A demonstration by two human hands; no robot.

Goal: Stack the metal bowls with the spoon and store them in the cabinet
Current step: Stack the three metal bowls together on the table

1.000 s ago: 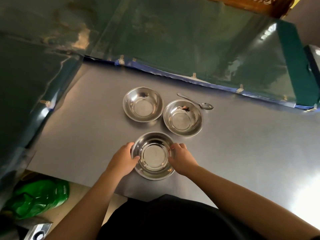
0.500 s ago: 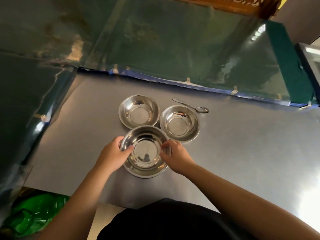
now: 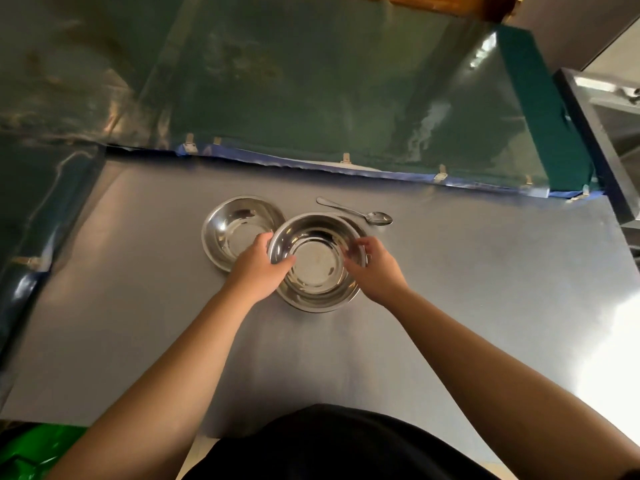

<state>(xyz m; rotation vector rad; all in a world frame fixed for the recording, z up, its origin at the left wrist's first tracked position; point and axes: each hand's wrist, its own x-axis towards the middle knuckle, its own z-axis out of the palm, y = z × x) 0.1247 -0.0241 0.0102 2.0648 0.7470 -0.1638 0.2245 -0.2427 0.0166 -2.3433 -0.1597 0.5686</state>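
Observation:
I hold a shiny metal bowl (image 3: 317,263) by its rim with both hands: my left hand (image 3: 261,266) on its left side, my right hand (image 3: 375,271) on its right. It sits over the right-hand bowl, which is almost wholly hidden beneath it. A second metal bowl (image 3: 235,230) rests on the grey table (image 3: 485,289) just to the left, partly behind my left hand. A metal spoon (image 3: 356,213) lies on the table behind the held bowl, its scoop pointing right.
Green plastic sheeting (image 3: 311,91) rises as a wall behind and to the left of the table. A metal cabinet or counter (image 3: 609,133) stands at the far right. A green bag (image 3: 31,452) lies on the floor at lower left.
Both hands lifted the near bowl off the table and carried it away from me and to the right, over the right-hand bowl.

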